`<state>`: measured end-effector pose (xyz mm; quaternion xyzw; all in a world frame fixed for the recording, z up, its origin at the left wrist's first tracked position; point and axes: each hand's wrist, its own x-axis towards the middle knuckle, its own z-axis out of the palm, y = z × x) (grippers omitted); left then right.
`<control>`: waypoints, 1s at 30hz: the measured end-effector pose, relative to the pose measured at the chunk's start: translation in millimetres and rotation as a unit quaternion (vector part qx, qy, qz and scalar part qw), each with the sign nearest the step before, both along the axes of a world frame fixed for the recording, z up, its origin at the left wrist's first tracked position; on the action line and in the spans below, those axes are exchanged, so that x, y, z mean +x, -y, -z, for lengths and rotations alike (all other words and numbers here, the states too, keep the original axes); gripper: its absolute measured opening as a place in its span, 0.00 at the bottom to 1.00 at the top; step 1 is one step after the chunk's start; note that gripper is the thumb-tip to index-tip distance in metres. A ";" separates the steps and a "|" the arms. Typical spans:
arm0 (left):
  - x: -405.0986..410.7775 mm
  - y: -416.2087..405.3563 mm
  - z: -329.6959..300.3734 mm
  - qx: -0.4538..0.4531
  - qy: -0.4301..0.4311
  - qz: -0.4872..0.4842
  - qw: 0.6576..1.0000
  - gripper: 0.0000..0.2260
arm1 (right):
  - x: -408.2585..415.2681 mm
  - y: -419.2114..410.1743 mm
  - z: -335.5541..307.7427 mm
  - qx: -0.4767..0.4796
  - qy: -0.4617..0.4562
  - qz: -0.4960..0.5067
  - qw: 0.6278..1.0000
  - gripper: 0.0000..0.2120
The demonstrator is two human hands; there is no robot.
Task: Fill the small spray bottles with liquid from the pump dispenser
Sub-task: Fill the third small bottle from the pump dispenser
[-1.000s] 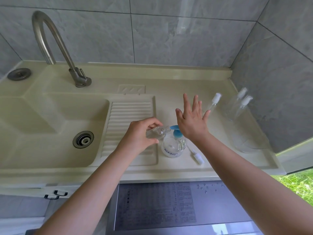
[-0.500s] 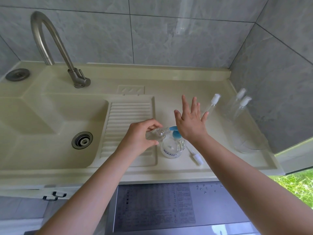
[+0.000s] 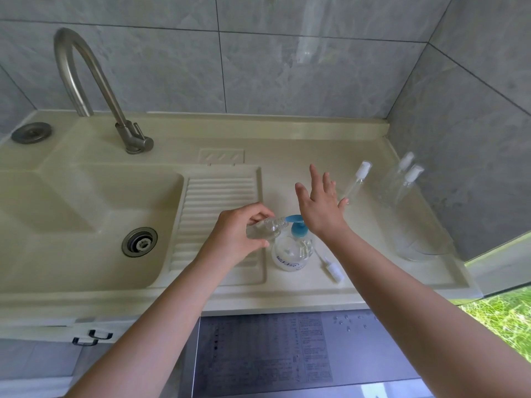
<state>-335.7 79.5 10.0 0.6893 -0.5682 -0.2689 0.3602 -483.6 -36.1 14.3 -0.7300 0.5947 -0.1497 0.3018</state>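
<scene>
Left hand [image 3: 241, 234] curled around a small clear spray bottle [image 3: 265, 227], tilted almost flat, cap off, open neck right at the blue spout of the pump dispenser [image 3: 291, 248]. Contents of that small bottle hard to tell through the fingers; some clear liquid or glare near the neck. Right hand [image 3: 321, 205] flat, fingers straight and spread, heel of the palm over the blue pump head, gripping nothing. Dispenser upright on the cream desk [image 3: 287, 147], just right of the ribbed washboard [image 3: 221, 214]; round clear body, blue print low on the front, clear liquid inside, level not readable. Loose white spray cap with its dip tube [image 3: 333, 270] lying on the desk just right of the dispenser. Slim spray bottle [image 3: 357, 182] with a white top standing beyond the right hand, seemingly empty. Two larger clear bottles [image 3: 402, 182] with white tops farther right near the tiled wall, both looking empty. Clear wide container [image 3: 421, 248] in front of those two, nothing visible in it. Sink basin [image 3: 86, 214] on the left, dry, metal drain [image 3: 139, 242] in its floor, curved tap [image 3: 94, 84] behind.
</scene>
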 end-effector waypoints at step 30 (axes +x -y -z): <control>-22.9 -59.8 -12.5 -0.065 -0.097 -0.079 0.990 0.21 | -95.1 -58.0 86.8 -0.027 -0.050 0.067 0.996 0.28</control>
